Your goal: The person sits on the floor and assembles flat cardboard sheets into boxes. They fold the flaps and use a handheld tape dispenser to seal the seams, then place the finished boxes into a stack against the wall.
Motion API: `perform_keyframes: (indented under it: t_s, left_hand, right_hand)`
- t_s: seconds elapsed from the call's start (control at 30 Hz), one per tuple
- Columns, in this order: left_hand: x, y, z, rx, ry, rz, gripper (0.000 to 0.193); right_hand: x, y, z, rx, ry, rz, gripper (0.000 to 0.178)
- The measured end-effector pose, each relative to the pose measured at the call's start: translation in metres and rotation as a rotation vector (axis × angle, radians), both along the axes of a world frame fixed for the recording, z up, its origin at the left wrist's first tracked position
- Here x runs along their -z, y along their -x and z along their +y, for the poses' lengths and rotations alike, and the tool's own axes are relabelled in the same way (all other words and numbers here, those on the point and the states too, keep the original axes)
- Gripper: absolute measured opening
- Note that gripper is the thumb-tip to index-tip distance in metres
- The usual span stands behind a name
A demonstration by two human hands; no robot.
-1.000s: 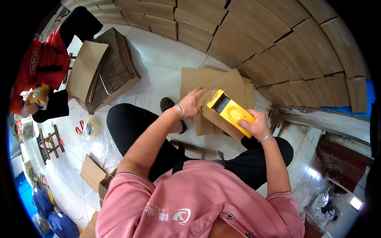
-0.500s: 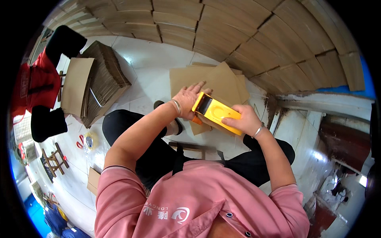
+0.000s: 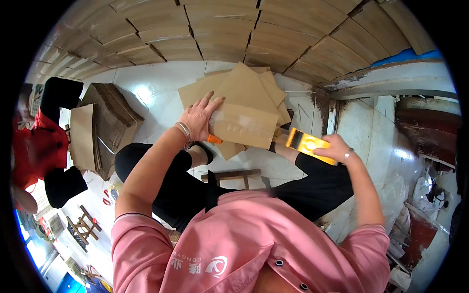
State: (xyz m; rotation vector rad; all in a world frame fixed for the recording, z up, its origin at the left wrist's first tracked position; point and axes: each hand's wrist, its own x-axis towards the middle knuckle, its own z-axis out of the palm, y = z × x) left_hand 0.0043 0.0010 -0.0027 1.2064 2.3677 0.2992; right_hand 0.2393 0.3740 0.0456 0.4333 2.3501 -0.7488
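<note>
I see the left hand [image 3: 197, 120] with its fingers spread, resting at the left end of a piece of brown cardboard [image 3: 244, 119]. A small orange thing [image 3: 214, 139] sticks out just below that hand. The right hand [image 3: 336, 149] grips a yellow tool [image 3: 308, 143], with the thumb on top. The yellow tool is just past the right edge of the cardboard, above the right knee. More flat sheets [image 3: 271, 80] lie on the floor behind. Over on the left sits someone in red [image 3: 46, 146], near a big brown stack [image 3: 119, 122].
</note>
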Motion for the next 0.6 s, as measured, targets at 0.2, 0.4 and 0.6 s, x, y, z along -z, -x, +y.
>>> perform_keyframes:
  t_s: [0.2,0.4,0.6]
  left_hand:
    - [-0.016,-0.01,0.007,-0.03,0.12,0.038,0.12]
    - [-0.008,-0.016,0.007,-0.189,0.104,0.034,0.121]
    - [0.012,-0.05,0.031,0.025,-0.007,0.427,0.11]
  right_hand:
    - [0.05,0.06,-0.091,-0.038,-0.266,-0.031,0.047]
    - [0.052,0.076,-0.134,0.193,-0.369,-0.044,0.034]
    - [0.063,0.077,-0.139,0.226,-0.405,-0.022,0.028]
